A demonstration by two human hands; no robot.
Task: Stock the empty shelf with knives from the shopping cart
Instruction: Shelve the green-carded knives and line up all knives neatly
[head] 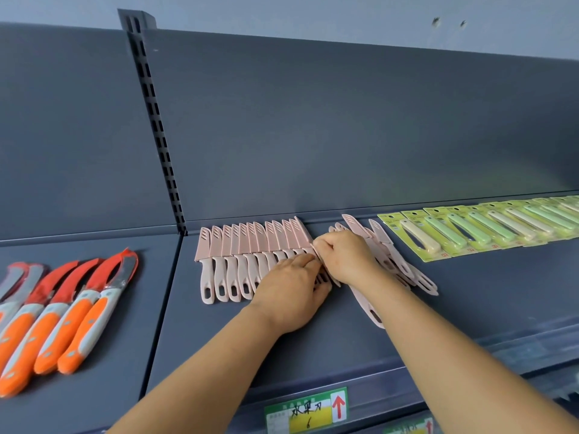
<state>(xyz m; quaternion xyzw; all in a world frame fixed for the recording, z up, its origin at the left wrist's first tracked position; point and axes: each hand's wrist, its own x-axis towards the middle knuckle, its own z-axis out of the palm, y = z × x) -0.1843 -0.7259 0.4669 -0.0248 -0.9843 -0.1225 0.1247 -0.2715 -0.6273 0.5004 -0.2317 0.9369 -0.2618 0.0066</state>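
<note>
On the grey shelf (470, 308), the left hand (291, 292) lies flat with straight fingers on the handles of the neat row of pink knives (238, 261), while the right hand (344, 256) pinches one pink knife (326, 270) beside a loose pink pile (394, 261)

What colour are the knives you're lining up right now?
Pale pink, handles and blade covers alike, on the pink knives in the head view.

Even soft light, sharp, wide-angle edge distortion
</note>
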